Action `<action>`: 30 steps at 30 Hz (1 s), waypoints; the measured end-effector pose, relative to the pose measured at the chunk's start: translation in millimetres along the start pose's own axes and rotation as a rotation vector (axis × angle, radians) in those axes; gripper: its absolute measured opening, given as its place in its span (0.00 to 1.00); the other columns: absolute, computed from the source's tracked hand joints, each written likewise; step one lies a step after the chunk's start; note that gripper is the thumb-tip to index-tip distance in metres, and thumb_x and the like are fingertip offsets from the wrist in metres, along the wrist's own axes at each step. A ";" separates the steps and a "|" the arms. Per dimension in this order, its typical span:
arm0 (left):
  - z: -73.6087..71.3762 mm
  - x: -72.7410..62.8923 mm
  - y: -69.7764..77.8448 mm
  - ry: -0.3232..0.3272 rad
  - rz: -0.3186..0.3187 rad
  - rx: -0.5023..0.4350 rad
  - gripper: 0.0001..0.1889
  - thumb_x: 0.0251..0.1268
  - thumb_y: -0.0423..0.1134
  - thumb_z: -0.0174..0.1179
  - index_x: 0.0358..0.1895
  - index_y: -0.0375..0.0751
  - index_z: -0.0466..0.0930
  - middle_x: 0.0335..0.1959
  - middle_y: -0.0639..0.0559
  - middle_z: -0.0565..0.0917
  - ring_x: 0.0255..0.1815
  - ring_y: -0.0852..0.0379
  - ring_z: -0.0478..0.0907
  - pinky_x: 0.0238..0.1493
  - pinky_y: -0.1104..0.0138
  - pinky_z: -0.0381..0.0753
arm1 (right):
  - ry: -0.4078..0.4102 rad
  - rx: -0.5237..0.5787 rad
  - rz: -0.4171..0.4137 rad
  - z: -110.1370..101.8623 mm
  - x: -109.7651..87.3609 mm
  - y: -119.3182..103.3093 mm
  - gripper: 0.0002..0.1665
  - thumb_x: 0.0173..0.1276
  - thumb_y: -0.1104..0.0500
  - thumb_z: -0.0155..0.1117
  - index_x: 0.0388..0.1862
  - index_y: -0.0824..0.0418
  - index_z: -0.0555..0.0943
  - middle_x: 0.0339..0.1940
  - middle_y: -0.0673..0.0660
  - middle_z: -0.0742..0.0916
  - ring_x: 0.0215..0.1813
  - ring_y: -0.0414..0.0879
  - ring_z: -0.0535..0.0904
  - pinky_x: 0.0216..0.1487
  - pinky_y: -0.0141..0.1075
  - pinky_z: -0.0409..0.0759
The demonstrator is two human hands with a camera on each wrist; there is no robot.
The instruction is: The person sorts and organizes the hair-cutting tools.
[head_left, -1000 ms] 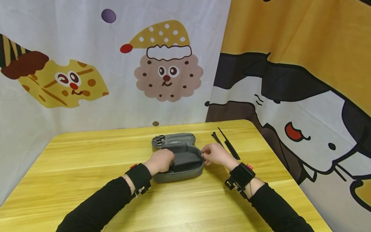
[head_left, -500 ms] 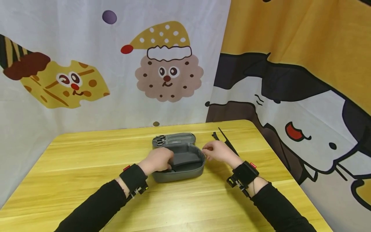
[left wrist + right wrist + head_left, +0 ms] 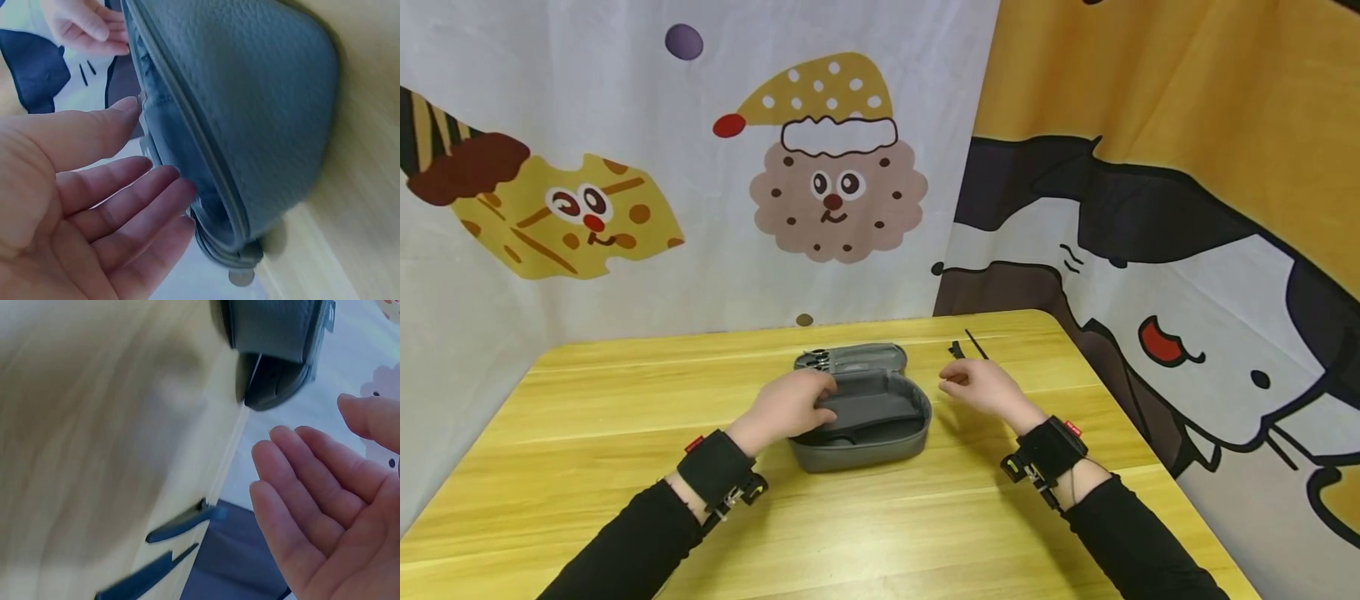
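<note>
A grey zip case [image 3: 865, 455] sits unzipped on the table, its lid folded back behind it. Scissors [image 3: 817, 358] with silver handles are tucked into the lid's left end. At the case's left rim hovers my left hand [image 3: 786, 406], thumb and fingers apart; in the left wrist view nothing lies between them. My right hand [image 3: 990, 389] is in the air right of the case, fingers loosely bent and holding nothing. Below and beyond it lie a black tail comb [image 3: 134, 579] and a black hair clip [image 3: 181, 526], both partly hidden by that hand in the head view.
The wooden table [image 3: 880, 533] ends at a back edge close behind the case. A printed curtain [image 3: 700, 292] hangs behind and along the right side. Inside the case, a dark shape near the front left is too unclear to name.
My left hand has come up out of the case towards its left rim, and its fingers have spread. The right hand has left the case's right rim and moved right.
</note>
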State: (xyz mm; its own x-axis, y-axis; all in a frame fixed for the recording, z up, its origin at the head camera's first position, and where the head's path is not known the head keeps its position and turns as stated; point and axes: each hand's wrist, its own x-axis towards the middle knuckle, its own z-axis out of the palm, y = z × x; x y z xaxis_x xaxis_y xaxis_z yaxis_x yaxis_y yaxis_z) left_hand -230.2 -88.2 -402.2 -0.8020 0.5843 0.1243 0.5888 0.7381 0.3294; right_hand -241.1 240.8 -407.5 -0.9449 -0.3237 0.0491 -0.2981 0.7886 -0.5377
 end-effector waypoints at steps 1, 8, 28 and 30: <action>-0.6 -1.7 -2.2 0.017 0.001 -0.005 0.21 0.61 0.39 0.70 0.55 0.35 0.80 0.45 0.45 0.82 0.46 0.48 0.79 0.50 0.57 0.79 | 0.004 -0.001 0.007 -2.2 0.3 1.1 0.18 0.73 0.56 0.62 0.55 0.67 0.82 0.47 0.58 0.86 0.49 0.53 0.82 0.50 0.44 0.80; -6.8 -14.2 -12.6 0.143 -0.004 -0.003 0.22 0.62 0.39 0.70 0.56 0.32 0.79 0.46 0.41 0.81 0.47 0.44 0.79 0.50 0.54 0.79 | 0.012 -0.016 0.058 -17.2 1.4 13.1 0.19 0.73 0.58 0.63 0.56 0.70 0.81 0.48 0.62 0.85 0.50 0.57 0.81 0.50 0.46 0.80; -18.3 -29.9 -51.0 0.168 -0.100 -0.098 0.33 0.63 0.42 0.69 0.65 0.23 0.70 0.55 0.29 0.79 0.53 0.35 0.78 0.54 0.45 0.78 | 0.065 -0.139 0.228 -37.3 11.5 54.8 0.20 0.69 0.57 0.66 0.51 0.71 0.82 0.48 0.67 0.85 0.49 0.62 0.81 0.50 0.53 0.79; -21.0 -30.6 -54.2 0.163 -0.099 -0.104 0.33 0.64 0.42 0.68 0.65 0.22 0.69 0.55 0.28 0.79 0.54 0.34 0.78 0.54 0.44 0.77 | 0.061 -0.145 0.254 -38.0 12.2 57.9 0.19 0.69 0.57 0.66 0.51 0.71 0.83 0.48 0.67 0.85 0.49 0.62 0.81 0.50 0.54 0.79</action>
State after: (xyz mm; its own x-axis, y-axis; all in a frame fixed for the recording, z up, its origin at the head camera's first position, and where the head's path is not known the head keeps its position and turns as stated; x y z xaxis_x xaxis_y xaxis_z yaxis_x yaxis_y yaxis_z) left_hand -239.7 -153.2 -404.2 -0.8659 0.4422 0.2339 0.4998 0.7455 0.4409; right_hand -275.0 302.3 -406.0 -0.9968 -0.0776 -0.0193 -0.0627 0.9081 -0.4140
